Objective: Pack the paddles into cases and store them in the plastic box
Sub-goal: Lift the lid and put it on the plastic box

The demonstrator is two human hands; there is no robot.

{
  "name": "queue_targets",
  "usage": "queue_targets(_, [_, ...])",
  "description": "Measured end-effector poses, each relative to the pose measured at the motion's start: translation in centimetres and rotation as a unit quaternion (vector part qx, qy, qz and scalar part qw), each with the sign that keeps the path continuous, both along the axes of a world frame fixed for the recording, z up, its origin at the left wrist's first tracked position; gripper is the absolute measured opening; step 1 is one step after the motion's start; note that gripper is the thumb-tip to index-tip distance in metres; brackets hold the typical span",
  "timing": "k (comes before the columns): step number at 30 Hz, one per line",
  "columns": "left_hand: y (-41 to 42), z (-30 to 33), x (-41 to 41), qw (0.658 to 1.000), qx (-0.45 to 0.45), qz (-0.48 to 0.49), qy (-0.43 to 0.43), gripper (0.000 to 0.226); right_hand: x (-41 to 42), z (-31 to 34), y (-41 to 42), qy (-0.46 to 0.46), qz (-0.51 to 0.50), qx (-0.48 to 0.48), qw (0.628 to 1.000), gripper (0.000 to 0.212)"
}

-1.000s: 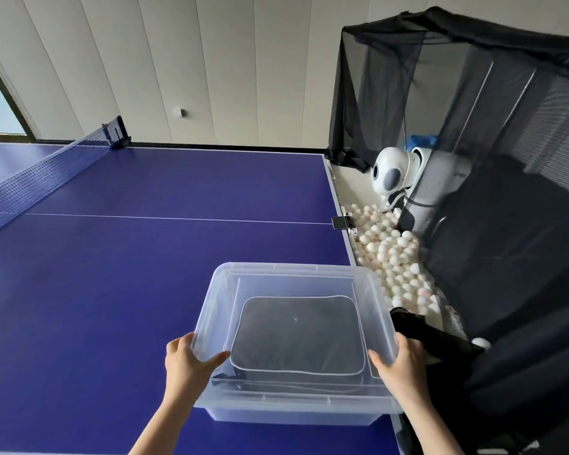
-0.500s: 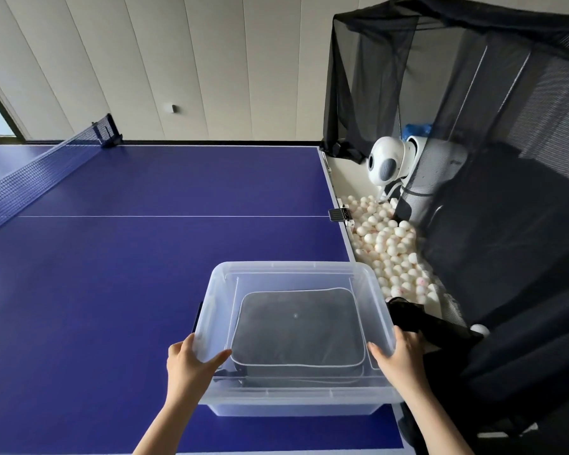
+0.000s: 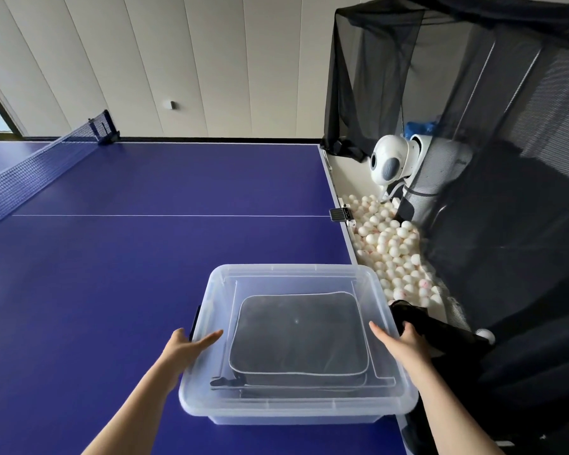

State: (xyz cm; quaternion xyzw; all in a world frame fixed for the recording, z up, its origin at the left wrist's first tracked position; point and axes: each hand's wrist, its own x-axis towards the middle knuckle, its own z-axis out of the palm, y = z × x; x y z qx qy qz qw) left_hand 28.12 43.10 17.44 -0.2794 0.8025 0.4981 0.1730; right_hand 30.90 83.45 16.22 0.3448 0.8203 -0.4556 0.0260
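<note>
A clear plastic box (image 3: 289,272) stands on the blue table-tennis table (image 3: 128,257) near its right corner. Inside lies a dark grey zipped paddle case (image 3: 298,333) with pale piping, flat on the bottom. My left hand (image 3: 186,348) grips the box's left rim, thumb over the edge. On the opposite rim my right hand (image 3: 399,343) holds on the same way. No loose paddle shows.
The table net (image 3: 30,169) runs along the far left. Past the table's right edge, a black catch net (image 3: 506,159) surrounds a white ball robot (image 3: 391,162) and a pile of several white balls (image 3: 391,244). A panelled wall stands behind.
The box with the case has slid slightly away from me on the table, both hands staying on its rims. My view has shifted a little.
</note>
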Motion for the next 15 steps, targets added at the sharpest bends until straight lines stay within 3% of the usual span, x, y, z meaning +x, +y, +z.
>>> queue_targets(3, [-0.2,-0.3,0.1,0.999,0.028,-0.015,-0.005,0.080,-0.3,-0.8,0.4,-0.021,-0.024,-0.052,0.998,0.096])
queue_targets(5, [-0.1,-0.2,0.2,0.999,0.040,-0.011,0.008,0.068,-0.2,-1.3,0.4,-0.011,-0.035,-0.069,0.997,0.082])
queue_targets(7, [0.2,-0.1,0.4,0.999,0.029,0.007,0.025,0.070,0.0,-1.4,0.3,0.012,-0.046,-0.057,0.997,0.070])
queue_targets(12, [0.8,-0.5,0.8,0.995,-0.042,0.042,0.080,0.092,0.0,-0.9,-0.2,0.053,-0.053,-0.004,0.997,0.069])
queue_targets(13, [0.8,-0.6,0.9,0.993,-0.064,0.047,0.090,0.092,0.1,-0.8,-0.3,0.057,-0.051,0.005,0.997,0.069])
queue_targets(15, [0.9,-0.8,1.1,0.987,-0.102,0.036,0.119,0.071,0.3,-0.6,-0.4,0.057,-0.044,0.037,0.997,0.072])
